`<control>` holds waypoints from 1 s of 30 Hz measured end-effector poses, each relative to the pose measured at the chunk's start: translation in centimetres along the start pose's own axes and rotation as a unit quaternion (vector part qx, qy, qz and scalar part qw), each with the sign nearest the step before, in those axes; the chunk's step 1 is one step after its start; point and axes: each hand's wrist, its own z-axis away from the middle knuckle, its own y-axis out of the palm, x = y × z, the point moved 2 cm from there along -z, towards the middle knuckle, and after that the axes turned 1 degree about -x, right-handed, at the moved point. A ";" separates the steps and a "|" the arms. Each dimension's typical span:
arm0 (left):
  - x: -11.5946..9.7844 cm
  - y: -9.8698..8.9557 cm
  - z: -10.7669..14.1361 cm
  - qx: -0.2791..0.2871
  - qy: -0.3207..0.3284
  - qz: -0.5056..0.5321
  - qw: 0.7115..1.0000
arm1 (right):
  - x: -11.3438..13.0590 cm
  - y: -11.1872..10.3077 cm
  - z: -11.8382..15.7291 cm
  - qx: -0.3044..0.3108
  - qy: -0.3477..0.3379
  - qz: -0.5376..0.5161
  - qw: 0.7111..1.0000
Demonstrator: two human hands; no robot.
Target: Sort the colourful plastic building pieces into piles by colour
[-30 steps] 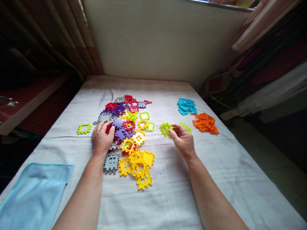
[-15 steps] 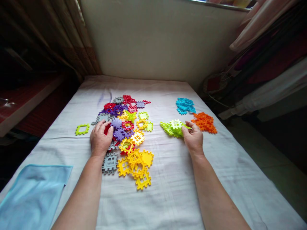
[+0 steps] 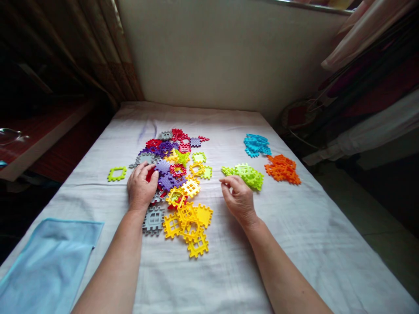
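Note:
My left hand rests at the left side of a mixed pile of toothed plastic pieces, its thumb and fingers around a red piece. Purple pieces, yellow pieces and a grey window piece lie beside it. My right hand hovers over the sheet between that pile and the lime green heap, fingers curled, thumb and forefinger a little apart, with nothing seen between them. A lime green frame lies alone left of my left hand.
A blue heap and an orange heap sit at the right on the white sheet. A light blue cloth bag lies at the near left. A wall stands behind the far edge.
My right hand has left the lime green heap and moved left and nearer to me. My left hand stays at the pile. The view has shifted slightly.

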 end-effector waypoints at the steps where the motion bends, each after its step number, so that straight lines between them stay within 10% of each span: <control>1: 0.0 0.0 0.0 0.000 0.000 0.001 1.000 | 0.6 0.7 0.4 0.030 -0.005 -0.006 1.000; 13: -0.4 -0.1 0.1 0.003 0.004 0.002 1.000 | 7.1 6.0 0.4 0.228 -0.144 0.058 0.961; 30: -0.4 -0.1 0.0 0.001 -0.003 0.007 1.000 | 5.9 3.8 0.6 0.171 -0.083 0.118 0.975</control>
